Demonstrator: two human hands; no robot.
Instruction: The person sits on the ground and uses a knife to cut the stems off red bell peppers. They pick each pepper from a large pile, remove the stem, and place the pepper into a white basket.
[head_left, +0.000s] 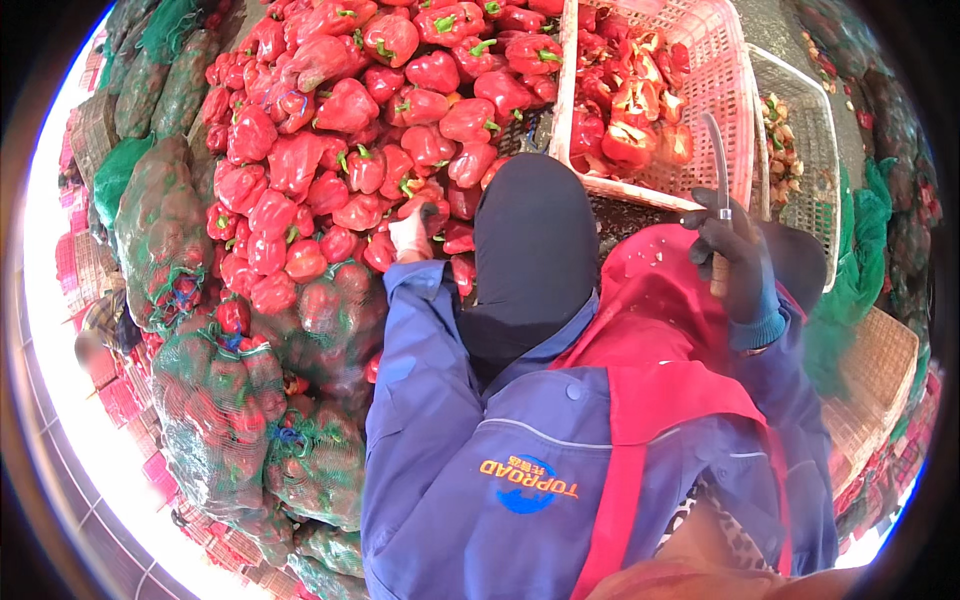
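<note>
My left hand (412, 231), in a pale glove with a dark thumb, is at the near edge of a heap of whole red bell peppers (346, 105). Its thumb lies against one red bell pepper (437, 216); the other fingers are partly hidden. Over my right knee, my right hand (731, 244) wears a dark glove with a blue cuff. It grips a knife by its wooden handle (718, 276), and the slim curved blade (716, 142) points away from me. Beyond that hand stands a pink plastic crate (709, 82) holding cut red peppers (634, 112).
Right of the pink crate, a white crate (811, 142) holds pepper cores (780, 142). Green mesh sacks of peppers (217, 405) crowd my left side. Green netting (851, 247) and a woven basket (874, 382) lie on my right. A red apron (652, 292) covers my right leg.
</note>
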